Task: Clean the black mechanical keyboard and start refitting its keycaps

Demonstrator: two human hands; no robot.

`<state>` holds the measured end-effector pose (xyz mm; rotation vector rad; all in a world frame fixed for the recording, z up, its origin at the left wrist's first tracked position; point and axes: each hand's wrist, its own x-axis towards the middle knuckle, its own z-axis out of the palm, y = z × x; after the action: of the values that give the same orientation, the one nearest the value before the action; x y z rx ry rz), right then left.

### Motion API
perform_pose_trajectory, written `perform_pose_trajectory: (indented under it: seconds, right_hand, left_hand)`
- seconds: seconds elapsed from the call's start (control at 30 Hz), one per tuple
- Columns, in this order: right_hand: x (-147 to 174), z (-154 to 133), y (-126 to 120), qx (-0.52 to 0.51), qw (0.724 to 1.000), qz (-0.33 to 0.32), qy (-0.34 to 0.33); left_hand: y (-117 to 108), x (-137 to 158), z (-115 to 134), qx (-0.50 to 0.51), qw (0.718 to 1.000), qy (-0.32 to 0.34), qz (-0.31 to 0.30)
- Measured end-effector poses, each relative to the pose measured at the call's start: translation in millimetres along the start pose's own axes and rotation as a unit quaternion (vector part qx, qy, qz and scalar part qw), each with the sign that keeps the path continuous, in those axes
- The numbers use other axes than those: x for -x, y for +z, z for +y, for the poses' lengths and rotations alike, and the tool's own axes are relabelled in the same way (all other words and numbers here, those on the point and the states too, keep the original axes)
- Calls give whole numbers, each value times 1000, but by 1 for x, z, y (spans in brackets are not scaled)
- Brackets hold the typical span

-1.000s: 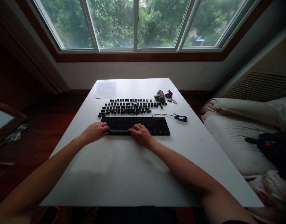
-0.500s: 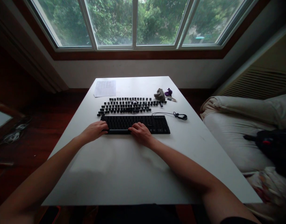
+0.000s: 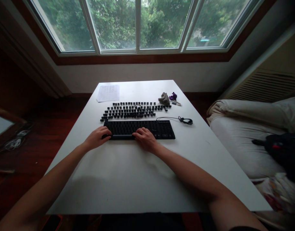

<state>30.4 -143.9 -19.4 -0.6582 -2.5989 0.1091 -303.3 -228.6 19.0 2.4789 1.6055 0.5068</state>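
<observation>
A black keyboard (image 3: pixel 124 128) lies flat on the white table, with many of its keycaps off. My left hand (image 3: pixel 99 136) is at its front left corner, fingers curled together over the edge. Around the middle of the front edge, my right hand (image 3: pixel 145 138) grips with bent fingers, thumb toward the left. A smooth dark strip (image 3: pixel 122 137) on the keyboard's front runs between the two hands. What lies under the fingertips is hidden. Just behind the keyboard, loose black keycaps (image 3: pixel 123 111) stand in several rows.
A coiled black cable (image 3: pixel 185 120) lies right of the keyboard on the table (image 3: pixel 128 179). Farther back are a grey cloth (image 3: pixel 164 98), a purple crumpled item (image 3: pixel 173 96), small thin tools (image 3: pixel 177 103) and a paper sheet (image 3: pixel 109 93). A sofa (image 3: pixel 239 141) stands to the right.
The whole view has shifted slightly, so the table sits a little lower in it. Both hands keep their places on the keyboard, with only a slight shift in the left fingers.
</observation>
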Motion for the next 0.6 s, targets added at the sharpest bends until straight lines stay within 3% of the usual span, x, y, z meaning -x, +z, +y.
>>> perform_pose_trajectory:
  seconds: [0.23, 0.33, 0.47, 0.6]
  right_hand:
    - [1, -1, -4, -2, 1000, -1, -2]
    - [1, -1, -4, -3, 1000, -4, -3]
    - [1, 0, -3, -3, 1000, -1, -3]
    - [0, 1, -1, -3, 1000, 0, -2]
  left_hand:
    - [-8, -4, 6, -5, 1000, 10, -21]
    - [-12, -8, 2, -8, 1000, 2, 3]
    - [-20, -19, -21, -68, 995, -36, 57]
    - [-26, -35, -53, -163, 984, -45, 51]
